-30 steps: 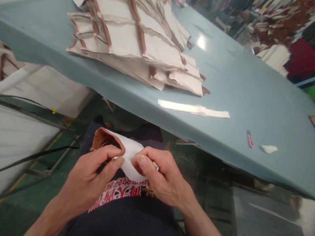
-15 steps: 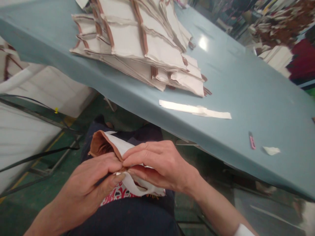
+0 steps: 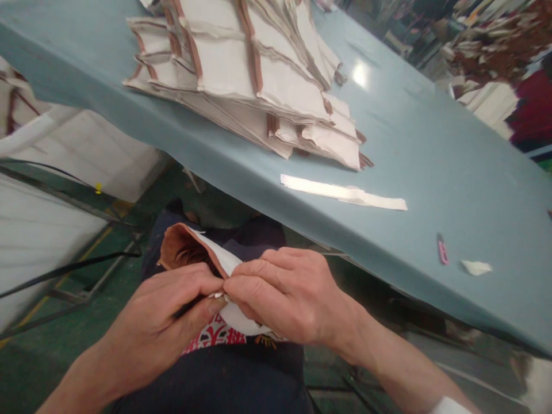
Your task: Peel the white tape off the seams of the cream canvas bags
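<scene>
Both hands work over my lap on a small fabric piece (image 3: 190,253), brown on one face and white on the other. My left hand (image 3: 172,316) pinches its edge between thumb and fingers. My right hand (image 3: 284,293) lies over the white part, fingers curled and pinching the same edge right next to the left thumb. Most of the white cloth is hidden under my right hand. A tiny pale bit shows where the fingertips meet.
A blue-grey table (image 3: 431,144) slopes across above my lap. On it lie a stack of white pieces with brown trim (image 3: 245,75), a white strip (image 3: 340,191), a small pink tool (image 3: 442,250) and a white scrap (image 3: 475,267). White sacks (image 3: 34,230) stand at the left.
My right hand has turned over the fabric, from a thumb pinch to covering the white part, and both hands now pinch the edge close together.
</scene>
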### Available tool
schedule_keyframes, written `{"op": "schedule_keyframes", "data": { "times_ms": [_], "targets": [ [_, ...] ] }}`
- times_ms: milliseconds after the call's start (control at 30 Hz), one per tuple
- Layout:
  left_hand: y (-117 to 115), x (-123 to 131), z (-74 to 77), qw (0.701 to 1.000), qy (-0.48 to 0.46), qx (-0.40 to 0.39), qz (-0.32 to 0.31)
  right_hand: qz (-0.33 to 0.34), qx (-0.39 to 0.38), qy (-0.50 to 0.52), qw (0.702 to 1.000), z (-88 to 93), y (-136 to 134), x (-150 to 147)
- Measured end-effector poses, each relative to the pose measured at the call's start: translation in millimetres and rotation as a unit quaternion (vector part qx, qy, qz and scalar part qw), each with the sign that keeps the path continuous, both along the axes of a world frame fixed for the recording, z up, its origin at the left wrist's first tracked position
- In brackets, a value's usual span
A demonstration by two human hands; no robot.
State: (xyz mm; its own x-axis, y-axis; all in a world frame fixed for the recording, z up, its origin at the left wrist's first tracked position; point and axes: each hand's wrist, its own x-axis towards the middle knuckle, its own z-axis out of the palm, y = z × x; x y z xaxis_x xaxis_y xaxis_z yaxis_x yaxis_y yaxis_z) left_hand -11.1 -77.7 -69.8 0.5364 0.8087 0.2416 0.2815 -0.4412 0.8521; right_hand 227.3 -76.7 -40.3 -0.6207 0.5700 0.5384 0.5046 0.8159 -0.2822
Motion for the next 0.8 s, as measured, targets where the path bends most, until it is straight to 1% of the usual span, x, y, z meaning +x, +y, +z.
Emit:
{"op": "schedule_keyframes", "data": {
  "times_ms": [100, 200, 267, 300, 367, 433, 500, 633, 700, 800],
  "targets": [
    [-4, -4, -8.9, 0.999, 0.002, -0.05, -0.008, 0.01, -0.015, -0.012, 1.0, -7.7, 2, 0],
    [-3, -3, -9.5, 0.996, -0.004, -0.086, -0.017, 0.024, -0.068, 0.014, 0.997, -12.1, 10, 3],
    [-2, 0, -6.2, 0.994, -0.006, -0.105, -0.014, 0.053, -0.142, 0.047, 0.987, -12.7, 17, 7],
    [-2, 2, -4.2, 0.993, -0.005, -0.117, -0.004, 0.073, -0.187, 0.06, 0.978, -12.6, 21, 8],
    [-4, 7, -1.4, 0.988, 0.005, -0.149, 0.028, 0.109, -0.275, 0.079, 0.952, -12.2, 28, 11],
    [-7, 10, -1.5, 0.981, 0.014, -0.181, 0.064, 0.125, -0.334, 0.083, 0.931, -11.6, 34, 12],
    [-8, 12, -5.2, 0.977, 0.005, -0.198, 0.082, 0.122, -0.371, 0.067, 0.918, -10.6, 39, 12],
    [-6, 11, -18.1, 0.974, -0.041, -0.21, 0.076, 0.121, -0.427, -0.01, 0.896, -5.0, 51, 11],
    [-5, 10, -23.3, 0.969, -0.05, -0.23, 0.07, 0.123, -0.44, -0.053, 0.888, 0.2, 57, 10],
    [-3, 8, -27.7, 0.961, -0.049, -0.265, 0.063, 0.121, -0.436, -0.123, 0.883, 10.8, 64, 6]
  ]
}}
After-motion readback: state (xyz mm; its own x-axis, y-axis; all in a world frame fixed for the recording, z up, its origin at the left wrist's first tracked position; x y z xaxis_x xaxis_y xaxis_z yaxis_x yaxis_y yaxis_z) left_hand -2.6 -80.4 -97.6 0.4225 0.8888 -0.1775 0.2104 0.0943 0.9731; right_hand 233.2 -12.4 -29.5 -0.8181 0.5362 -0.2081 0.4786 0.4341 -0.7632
